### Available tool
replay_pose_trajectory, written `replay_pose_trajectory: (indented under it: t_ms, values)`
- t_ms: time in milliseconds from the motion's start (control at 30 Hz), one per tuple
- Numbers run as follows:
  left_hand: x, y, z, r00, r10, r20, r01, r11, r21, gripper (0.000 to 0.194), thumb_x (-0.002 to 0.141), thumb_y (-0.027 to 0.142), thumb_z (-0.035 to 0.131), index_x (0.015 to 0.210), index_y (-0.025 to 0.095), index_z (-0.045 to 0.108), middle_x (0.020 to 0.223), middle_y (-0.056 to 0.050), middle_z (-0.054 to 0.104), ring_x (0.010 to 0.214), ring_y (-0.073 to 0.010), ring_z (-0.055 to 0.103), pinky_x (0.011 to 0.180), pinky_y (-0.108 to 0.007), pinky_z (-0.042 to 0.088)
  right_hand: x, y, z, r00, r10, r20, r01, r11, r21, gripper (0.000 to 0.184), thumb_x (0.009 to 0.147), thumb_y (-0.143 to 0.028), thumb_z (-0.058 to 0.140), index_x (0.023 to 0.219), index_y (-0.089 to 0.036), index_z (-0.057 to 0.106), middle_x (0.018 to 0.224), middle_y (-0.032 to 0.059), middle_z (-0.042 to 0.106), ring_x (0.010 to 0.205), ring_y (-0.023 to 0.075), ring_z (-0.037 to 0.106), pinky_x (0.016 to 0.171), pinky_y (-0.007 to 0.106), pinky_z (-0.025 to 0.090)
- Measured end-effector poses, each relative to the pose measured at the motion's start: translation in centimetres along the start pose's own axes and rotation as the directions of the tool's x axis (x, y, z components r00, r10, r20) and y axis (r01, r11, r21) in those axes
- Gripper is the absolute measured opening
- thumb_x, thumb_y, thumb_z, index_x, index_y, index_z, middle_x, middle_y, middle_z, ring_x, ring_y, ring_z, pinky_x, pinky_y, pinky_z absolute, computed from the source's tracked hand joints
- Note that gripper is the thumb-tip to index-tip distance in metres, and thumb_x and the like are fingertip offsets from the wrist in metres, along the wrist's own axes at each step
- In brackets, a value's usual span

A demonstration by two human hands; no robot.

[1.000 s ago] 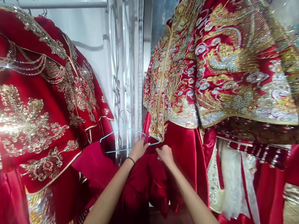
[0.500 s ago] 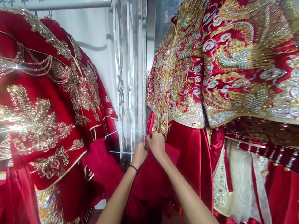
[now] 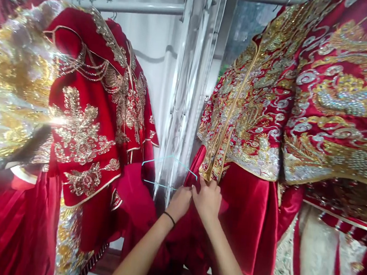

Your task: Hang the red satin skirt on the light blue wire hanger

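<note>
A thin light-blue hanger (image 3: 171, 156) is upright in front of the metal rack posts, its hook at the top. Plain crimson cloth of a garment (image 3: 135, 191) drapes from the hanger's left end and hangs below my hands. My left hand (image 3: 180, 203), with a black band at the wrist, is closed on the garment by the hanger's lower right part. Close beside it, my right hand (image 3: 207, 198) is closed too, its thumb and fingers at the cloth near the hanger's right tip. The fingers cover just what part of the cloth they pinch.
On the left a red jacket (image 3: 83, 146) with silver beading hangs from a rail (image 3: 143, 8). Heavily embroidered red and gold jackets (image 3: 252, 118) hang on the right, above a red satin skirt (image 3: 247, 216). White metal posts (image 3: 187, 91) stand between, before a pale curtain (image 3: 156, 36).
The view has swung left, so the racks and clothes sit further right in the picture. My hands stay together by the hanger's right end, and the hanger now shows slightly larger.
</note>
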State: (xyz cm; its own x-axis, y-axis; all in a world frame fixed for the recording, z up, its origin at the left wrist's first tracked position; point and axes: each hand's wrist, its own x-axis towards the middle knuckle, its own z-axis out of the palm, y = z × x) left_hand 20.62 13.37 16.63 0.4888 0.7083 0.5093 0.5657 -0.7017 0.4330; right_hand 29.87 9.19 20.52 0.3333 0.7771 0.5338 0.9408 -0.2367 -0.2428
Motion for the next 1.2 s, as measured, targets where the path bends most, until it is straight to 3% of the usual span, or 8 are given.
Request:
replay_pose_trajectory:
  t_ms: [133, 233, 300, 433, 700, 900, 1067, 1200]
  values:
    - [-2.5, -1.5, -4.1, 0.934, -0.018, -0.357, 0.096, 0.975, 0.202, 0.032, 0.083, 0.016, 0.037, 0.106, 0.018, 0.058, 0.108, -0.009, 0.061, 0.102, -0.0205, 0.053, 0.097, -0.04, 0.035, 1.2, -0.1, 1.2, 0.998, 0.063, -0.014, -0.06, 0.989, 0.137, 0.057, 0.077, -0.042, 0.052, 0.127, -0.017, 0.043, 0.123, 0.0169, 0.047, 0.112, 0.0303, 0.044, 0.084, 0.039, 0.039]
    - [-3.3, -4.0, -8.5, 0.742, -0.143, -0.655, 0.399, 0.879, 0.262, 0.039, 0.083, 0.023, 0.04, 0.12, 0.014, 0.049, 0.118, -0.014, 0.054, 0.109, -0.0254, 0.046, 0.094, -0.043, 0.037, 1.8, -0.1, 2.8, 0.996, 0.086, -0.029, -0.079, 0.977, 0.2, 0.053, 0.077, -0.041, 0.052, 0.123, -0.015, 0.047, 0.117, 0.0157, 0.053, 0.111, 0.0287, 0.045, 0.089, 0.041, 0.034]
    - [-3.2, -5.5, -10.4, 0.655, -0.252, -0.712, 0.586, 0.764, 0.27, 0.05, 0.079, 0.031, 0.046, 0.125, 0.01, 0.044, 0.123, -0.019, 0.048, 0.114, -0.0319, 0.041, 0.093, -0.05, 0.036, 2.0, -0.2, 3.7, 0.99, 0.117, -0.081, -0.097, 0.971, 0.218, 0.049, 0.077, -0.04, 0.052, 0.118, -0.012, 0.05, 0.111, 0.0159, 0.057, 0.109, 0.0284, 0.047, 0.092, 0.043, 0.03]
    - [-3.1, -7.2, -11.0, 0.699, -0.352, -0.622, 0.671, 0.624, 0.401, 0.038, 0.08, 0.026, 0.043, 0.115, 0.013, 0.053, 0.119, -0.018, 0.052, 0.116, -0.0339, 0.041, 0.091, -0.055, 0.034, 2.3, 0.4, 4.5, 0.99, 0.089, -0.112, -0.061, 0.972, 0.228, 0.038, 0.081, -0.032, 0.048, 0.111, -0.01, 0.054, 0.1, 0.0146, 0.063, 0.102, 0.0246, 0.052, 0.092, 0.036, 0.031]
    - [-4.6, -8.3, -11.8, 0.778, -0.277, -0.563, 0.604, 0.576, 0.551, 0.038, 0.085, 0.02, 0.032, 0.117, 0.015, 0.052, 0.113, -0.017, 0.057, 0.11, -0.0282, 0.048, 0.091, -0.041, 0.037, 2.7, 2.2, 3.3, 0.996, -0.082, -0.021, 0.083, 0.996, 0.016, 0.028, 0.084, -0.026, 0.042, 0.107, -0.013, 0.053, 0.087, 0.0114, 0.066, 0.085, 0.0221, 0.06, 0.073, 0.029, 0.041]
    - [-4.7, -8.2, -12.7, 0.829, -0.291, -0.477, 0.546, 0.605, 0.58, 0.035, 0.083, 0.014, 0.031, 0.11, 0.012, 0.053, 0.097, -0.015, 0.063, 0.093, -0.0239, 0.058, 0.083, -0.034, 0.042, 2.9, 2.0, 2.1, 0.995, -0.058, 0.077, 0.062, 0.997, -0.055, 0.03, 0.088, -0.026, 0.033, 0.106, -0.012, 0.053, 0.079, 0.0127, 0.066, 0.076, 0.0237, 0.064, 0.064, 0.03, 0.043]
    - [-4.6, -8.6, -14.5, 0.79, -0.428, -0.439, 0.605, 0.659, 0.446, 0.034, 0.085, 0.027, 0.028, 0.102, 0.013, 0.054, 0.08, -0.015, 0.065, 0.078, -0.0279, 0.062, 0.072, -0.037, 0.045, 4.5, 3.4, 1.3, 0.988, 0.078, 0.137, -0.086, 0.994, 0.06, 0.035, 0.087, -0.031, 0.032, 0.106, -0.014, 0.057, 0.09, 0.0155, 0.065, 0.084, 0.0269, 0.062, 0.068, 0.034, 0.044]
    - [-4.9, -10.4, -16.2, 0.694, -0.548, -0.466, 0.665, 0.737, 0.122, 0.023, 0.078, 0.024, 0.037, 0.081, 0.015, 0.058, 0.082, -0.015, 0.065, 0.088, -0.03, 0.06, 0.08, -0.039, 0.042, 5.6, 5.5, 1.7, 0.954, 0.245, 0.171, -0.273, 0.947, 0.17, 0.037, 0.083, -0.031, 0.036, 0.103, -0.011, 0.061, 0.095, 0.0183, 0.064, 0.09, 0.0277, 0.06, 0.071, 0.032, 0.043]
